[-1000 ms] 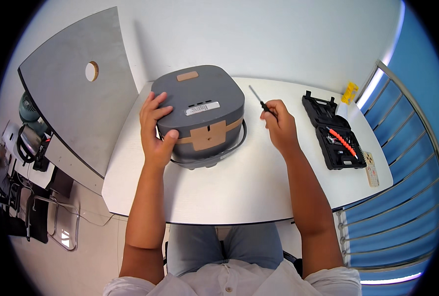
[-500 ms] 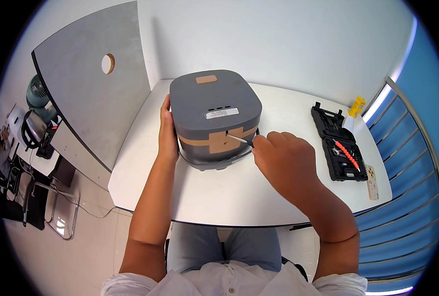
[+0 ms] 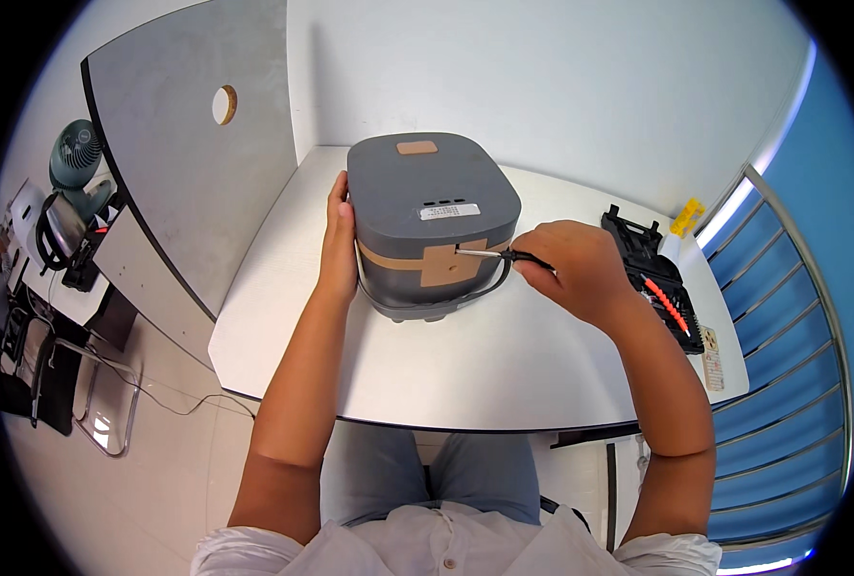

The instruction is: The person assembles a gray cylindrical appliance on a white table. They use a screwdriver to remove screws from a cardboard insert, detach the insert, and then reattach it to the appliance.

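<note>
A dark grey, rounded rice cooker point(image 3: 427, 182) with a tan band stands on the white table. Its tan rear panel point(image 3: 435, 273) has a small slot and a hole, and its carrying handle point(image 3: 425, 309) hangs low around the side facing me. My left hand point(image 3: 340, 240) lies with fingers outstretched against the cooker's left side, steadying it. A slim screwdriver point(image 3: 480, 252) with a silver shaft and black grip is in my right hand point(image 3: 578, 272), whose fingers are curled. The tip meets the slot at the top of the tan panel.
An open black tool case point(image 3: 672, 288) holding an orange flexible shaft point(image 3: 667, 305) lies to the right. Beside it are a yellow item point(image 3: 687, 218) and a pale strip point(image 3: 712, 360). A grey partition point(image 3: 187, 144) stands left; a metal railing point(image 3: 830, 326) bounds the right.
The view has shifted slightly, so the cooker appears farther right. My right hand has lifted and turned, bringing the screwdriver nearly level, its tip still at the slot.
</note>
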Demonstrator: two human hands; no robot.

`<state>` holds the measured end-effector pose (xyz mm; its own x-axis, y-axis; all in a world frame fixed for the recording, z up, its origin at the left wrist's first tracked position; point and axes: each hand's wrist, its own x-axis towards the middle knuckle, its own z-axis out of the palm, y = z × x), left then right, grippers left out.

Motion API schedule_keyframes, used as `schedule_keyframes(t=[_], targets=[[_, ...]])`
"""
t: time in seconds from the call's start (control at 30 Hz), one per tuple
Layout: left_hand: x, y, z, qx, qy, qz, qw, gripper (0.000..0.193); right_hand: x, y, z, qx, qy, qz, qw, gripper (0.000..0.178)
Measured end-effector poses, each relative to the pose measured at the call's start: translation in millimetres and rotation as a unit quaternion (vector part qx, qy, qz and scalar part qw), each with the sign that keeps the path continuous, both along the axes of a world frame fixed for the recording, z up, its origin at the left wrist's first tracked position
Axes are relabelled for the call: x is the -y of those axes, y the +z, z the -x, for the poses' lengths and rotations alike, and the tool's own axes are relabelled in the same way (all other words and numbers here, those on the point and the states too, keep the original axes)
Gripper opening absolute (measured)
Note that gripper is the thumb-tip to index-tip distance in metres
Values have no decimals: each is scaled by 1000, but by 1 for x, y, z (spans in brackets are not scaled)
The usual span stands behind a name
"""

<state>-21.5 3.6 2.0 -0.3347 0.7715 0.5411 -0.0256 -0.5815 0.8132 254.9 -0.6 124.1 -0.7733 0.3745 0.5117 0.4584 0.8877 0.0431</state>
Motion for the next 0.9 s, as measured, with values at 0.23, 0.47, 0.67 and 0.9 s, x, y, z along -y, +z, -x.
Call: schedule_keyframes(t=[0.23,0.47,0.67,0.9], targets=[[3,1,-1,12,5,20,1000,67,6,-9,1,-25,-25,-3,999,13],[7,5,-4,3,8,22,1000,71,56,-48,26,11,-183,-135,974,19],[8,8,-6,-1,10,34,999,75,64,-60,36,-137,-217,93,962,13],[8,7,-8,-4,11,28,1000,78,58,-98,41,-307,-139,277,900,16]])
